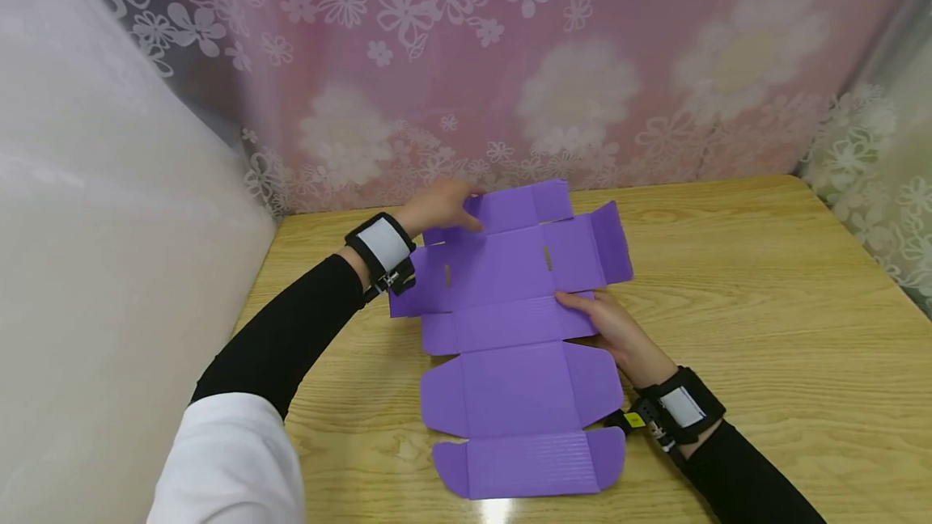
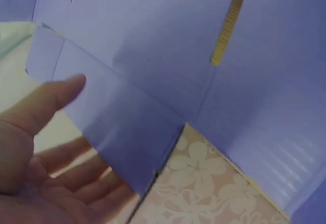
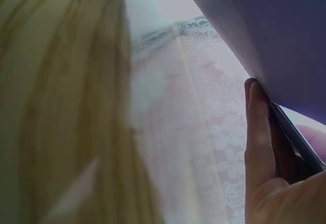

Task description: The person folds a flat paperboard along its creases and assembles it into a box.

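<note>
An unfolded purple cardboard box lies spread out before me, its far part raised off the table and its near flaps toward me. At its far left edge my left hand holds the end flap, thumb over the inner face and fingers behind the edge. My right hand grips the box at the right side near the middle fold, thumb on top. Below the board, in the right wrist view, its fingers extend along the underside. Two narrow slots show by the side folds.
The wooden table extends to both sides of the box. Behind it hangs a pink flowered curtain. A white sheet stands along the left, and a pale flowered curtain hangs at the right edge.
</note>
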`<state>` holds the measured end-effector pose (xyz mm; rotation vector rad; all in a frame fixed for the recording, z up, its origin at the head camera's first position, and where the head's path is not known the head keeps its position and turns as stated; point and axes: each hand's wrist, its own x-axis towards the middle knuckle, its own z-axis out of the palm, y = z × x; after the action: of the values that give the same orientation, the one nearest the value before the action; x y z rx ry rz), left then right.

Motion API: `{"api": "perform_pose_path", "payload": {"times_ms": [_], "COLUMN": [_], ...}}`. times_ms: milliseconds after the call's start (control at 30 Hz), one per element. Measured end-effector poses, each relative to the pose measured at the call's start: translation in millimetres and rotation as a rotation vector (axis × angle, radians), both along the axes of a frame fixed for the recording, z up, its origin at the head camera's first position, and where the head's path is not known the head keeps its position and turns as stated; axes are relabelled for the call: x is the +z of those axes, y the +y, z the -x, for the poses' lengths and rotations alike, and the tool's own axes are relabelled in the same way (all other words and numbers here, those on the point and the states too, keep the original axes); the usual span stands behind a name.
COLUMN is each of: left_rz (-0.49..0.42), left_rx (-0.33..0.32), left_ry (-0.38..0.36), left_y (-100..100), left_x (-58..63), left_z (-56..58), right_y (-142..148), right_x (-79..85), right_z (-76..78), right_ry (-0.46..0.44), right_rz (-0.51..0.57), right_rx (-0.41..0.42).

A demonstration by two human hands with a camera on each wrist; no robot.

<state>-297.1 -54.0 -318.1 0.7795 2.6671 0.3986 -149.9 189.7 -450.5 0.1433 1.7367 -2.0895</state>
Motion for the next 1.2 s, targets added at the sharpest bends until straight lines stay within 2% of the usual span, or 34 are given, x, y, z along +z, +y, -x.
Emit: {"api": "perform_pose_path", "payload": {"times_ms": [100, 233, 467, 600, 833, 1200], "left_rz": [0.005, 0.016, 0.056, 0.092, 0.103, 0.113], "left_rx": [-0.047, -0.077, -0.087, -0.084, -0.086, -0.082], "left_ry": [0.001, -0.014, -0.026, -0.027, -0.041, -0.058], "left_y": [1, 4, 11, 10, 3, 2], "left_x": [-1.0, -0.9, 7.3, 8.9, 7.0, 0.3], "left_z": [8.3, 15.8, 12.8, 15.0, 20.3, 18.3], "right_y": [2, 1, 1, 3, 2, 3], "right_x": [0.3, 1.5, 2.8, 3.2, 3.3, -1.7], "right_z": [0.1, 0.0, 0.3, 0.5, 1.2, -1.6], "right_ry": [-0.004, -0.017, -0.011, -0.008, -0.006, -0.010], "right_rz": [0.025, 0.067, 0.076, 0.061, 0.056, 0.048], "right_rx": [-0.001, 0.005, 0.007, 0.009, 0.005, 0.013]}}
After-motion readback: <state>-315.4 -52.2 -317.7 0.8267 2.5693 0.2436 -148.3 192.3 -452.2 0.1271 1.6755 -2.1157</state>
